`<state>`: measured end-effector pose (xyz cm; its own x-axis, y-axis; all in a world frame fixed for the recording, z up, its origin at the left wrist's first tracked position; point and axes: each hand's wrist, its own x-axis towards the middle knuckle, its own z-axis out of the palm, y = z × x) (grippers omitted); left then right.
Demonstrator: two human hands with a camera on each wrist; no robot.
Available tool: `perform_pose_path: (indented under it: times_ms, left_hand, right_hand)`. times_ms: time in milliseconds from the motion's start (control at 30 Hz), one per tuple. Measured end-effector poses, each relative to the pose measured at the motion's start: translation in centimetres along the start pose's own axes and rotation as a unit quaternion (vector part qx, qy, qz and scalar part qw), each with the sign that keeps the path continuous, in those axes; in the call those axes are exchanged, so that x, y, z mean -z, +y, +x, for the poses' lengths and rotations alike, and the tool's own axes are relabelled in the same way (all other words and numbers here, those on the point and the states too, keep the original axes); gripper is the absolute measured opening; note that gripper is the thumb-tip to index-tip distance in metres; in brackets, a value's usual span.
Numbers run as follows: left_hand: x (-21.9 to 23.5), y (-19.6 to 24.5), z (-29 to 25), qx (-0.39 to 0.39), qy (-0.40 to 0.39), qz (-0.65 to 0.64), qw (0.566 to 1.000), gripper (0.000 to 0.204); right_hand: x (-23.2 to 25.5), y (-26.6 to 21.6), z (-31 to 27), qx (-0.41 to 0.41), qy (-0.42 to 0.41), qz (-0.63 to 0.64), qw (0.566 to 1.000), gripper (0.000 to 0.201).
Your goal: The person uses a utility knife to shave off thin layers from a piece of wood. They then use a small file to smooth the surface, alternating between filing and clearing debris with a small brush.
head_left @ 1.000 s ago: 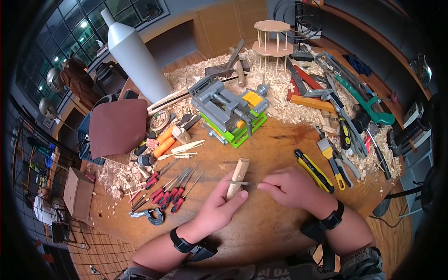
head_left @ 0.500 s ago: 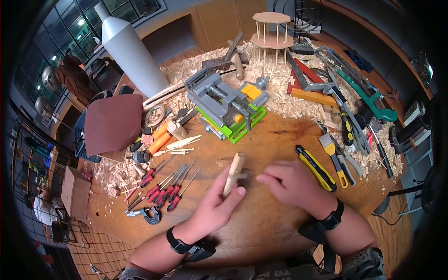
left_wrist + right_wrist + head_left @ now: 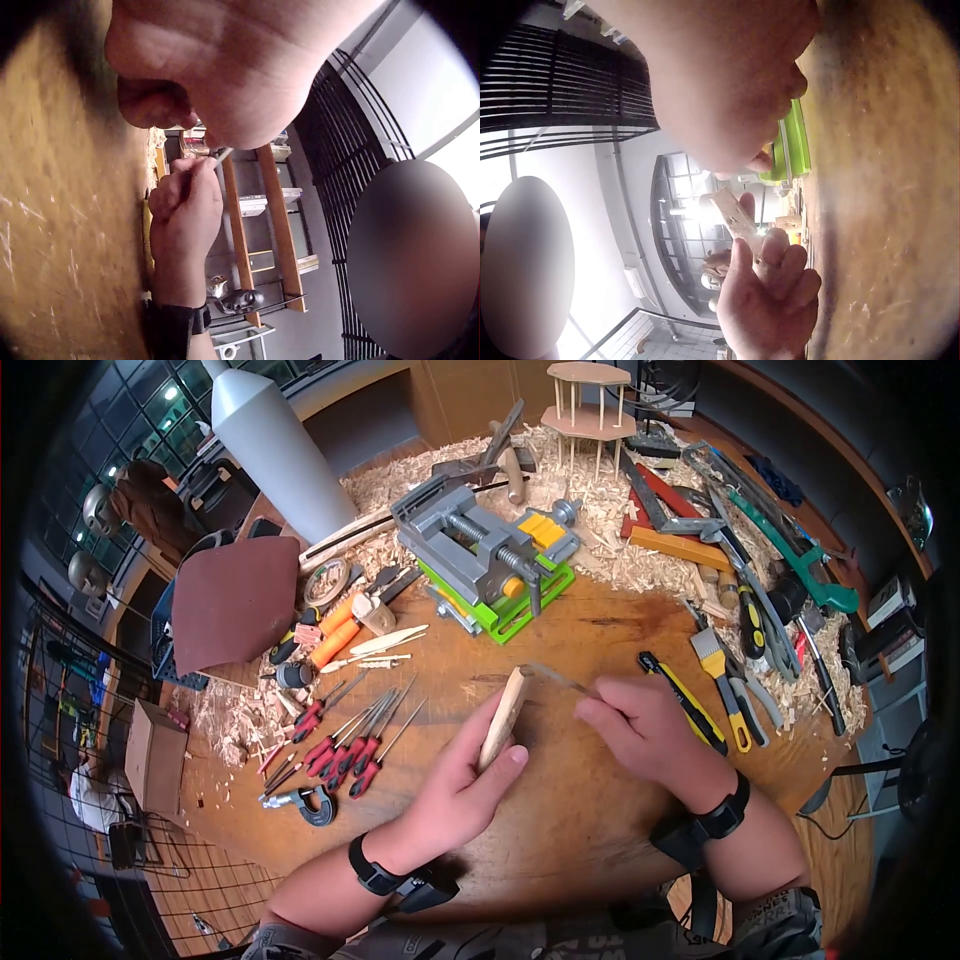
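My left hand (image 3: pixel 458 772) grips a short, pale carved piece of wood (image 3: pixel 505 712), tilted upward with its top end sticking out past the fingers. In the right wrist view the same piece of wood (image 3: pixel 733 213) shows a flat, pale face above the thumb. My right hand (image 3: pixel 652 738) pinches a thin, flat grey metal tool (image 3: pixel 556 677) that points left towards the wood's top end. Its grip end is hidden within the fingers, and I cannot tell whether it is a file or a blade. Only a short tip of it shows in the left wrist view.
Ahead stands a grey vise (image 3: pixel 480 540) on a green base. Several red-handled files (image 3: pixel 345 750) and a micrometer (image 3: pixel 312 806) lie left. To the right are a yellow utility knife (image 3: pixel 686 705), a brush (image 3: pixel 712 660) and a green-handled saw (image 3: pixel 825 592). Wood shavings (image 3: pixel 600 575) spread behind.
The metal tool lay across the wood a second ago; now my right hand has drawn it up and right, apart from the wood's middle. The left hand keeps its grip.
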<state>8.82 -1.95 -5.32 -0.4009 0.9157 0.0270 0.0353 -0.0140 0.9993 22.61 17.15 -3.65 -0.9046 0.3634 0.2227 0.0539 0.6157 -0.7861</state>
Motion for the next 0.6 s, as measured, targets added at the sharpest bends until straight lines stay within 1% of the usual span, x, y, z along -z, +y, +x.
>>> perform_pose_path:
  times_ms: [33, 67, 100, 133, 167, 233, 267, 333, 367, 433, 467, 533, 567, 600]
  left_hand:
    - [0.1, 0.0, 0.0, 0.013, 0.004, -0.003, 1.000, 0.057]
    - [0.1, 0.0, 0.0, 0.026, 0.009, -0.005, 1.000, 0.057]
    - [0.2, 0.0, 0.0, 0.026, 0.010, -0.004, 1.000, 0.057]
    - [0.2, 0.0, -0.2, 0.043, 0.018, -0.025, 0.999, 0.056]
    - [0.1, 0.1, -0.3, 0.059, 0.027, -0.047, 0.997, 0.056]
    - [0.1, 0.4, 0.0, 0.051, 0.017, -0.043, 0.998, 0.055]
    - [0.1, 0.5, 0.1, 0.044, 0.009, -0.039, 0.998, 0.055]
    - [0.2, 0.3, 0.2, 0.036, 0.014, -0.026, 0.999, 0.056]
    - [0.2, 0.3, 0.2, 0.032, 0.018, -0.013, 0.999, 0.056]
    - [0.0, 1.1, 0.2, 0.015, 0.021, -0.012, 1.000, 0.056]
    - [-0.1, 1.4, 0.2, 0.000, 0.021, -0.012, 1.000, 0.056]
    - [0.2, 0.5, 0.4, 0.004, 0.025, 0.005, 1.000, 0.057]
    - [0.3, 0.1, 0.3, 0.010, 0.029, 0.020, 0.999, 0.057]
    - [0.3, 0.1, 0.2, 0.010, 0.030, 0.020, 0.999, 0.057]
  right_hand:
    - [0.2, -0.1, 0.0, -0.012, -0.007, 0.026, 1.000, 0.030]
    - [0.0, 0.2, 0.0, -0.011, -0.007, 0.026, 1.000, 0.030]
    - [-0.3, 0.6, 0.0, 0.032, -0.035, 0.003, 0.999, 0.030]
    - [-0.6, 0.9, -0.1, 0.073, -0.063, -0.019, 0.995, 0.030]
    - [-0.7, 0.8, -0.2, 0.072, -0.063, -0.018, 0.995, 0.030]
    - [-0.6, 0.5, 0.1, 0.046, -0.014, -0.021, 0.999, 0.029]
    - [-0.4, 0.3, 0.2, 0.047, -0.015, -0.023, 0.999, 0.029]
    - [-0.1, -0.3, 0.4, -0.052, 0.067, -0.014, 0.996, 0.031]
    - [-0.3, 0.1, 0.3, -0.051, 0.065, -0.013, 0.996, 0.031]
    - [-0.8, 0.9, 0.4, 0.036, -0.008, -0.012, 0.999, 0.035]
    - [-0.8, 0.5, 0.4, 0.038, -0.007, -0.013, 0.999, 0.035]
    - [-0.7, -0.7, 0.3, -0.087, 0.049, 0.022, 0.995, 0.037]
    - [-0.6, -0.6, 0.2, -0.088, 0.048, 0.022, 0.995, 0.037]
    - [-0.4, -0.3, 0.2, -0.072, 0.009, 0.014, 0.997, 0.038]
